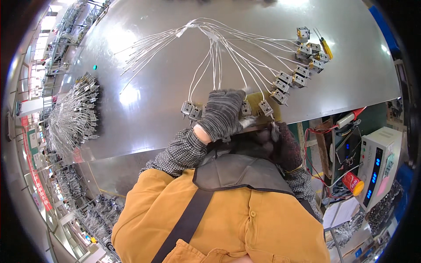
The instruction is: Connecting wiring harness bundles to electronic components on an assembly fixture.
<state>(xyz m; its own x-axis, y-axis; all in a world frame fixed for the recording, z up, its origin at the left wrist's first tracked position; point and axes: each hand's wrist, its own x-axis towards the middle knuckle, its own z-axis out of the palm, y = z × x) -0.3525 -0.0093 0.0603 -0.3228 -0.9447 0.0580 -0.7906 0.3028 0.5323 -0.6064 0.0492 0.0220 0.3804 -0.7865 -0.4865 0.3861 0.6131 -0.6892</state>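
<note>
My left hand (222,113), in a grey striped glove, bends over the near edge of the metal table (158,87). Its fingers are curled in among small metal blocks, and whatever they grip is hidden. Two metal blocks (190,109) stand just left of it; another metal block (246,108) lies by its fingertips. My right hand (287,144), in a dark glove, is low at the table edge below a wired metal block (265,108); shadow and blur hide its fingers. White wires (215,57) run from the blocks to a taped bundle joint (190,25).
More wired metal blocks (285,81) line the right side, near a yellow-handled screwdriver (325,47). A heap of wired parts (74,116) lies at the left. Beyond the table's right edge are a white instrument with blue digits (379,168) and a red-and-yellow container (352,183).
</note>
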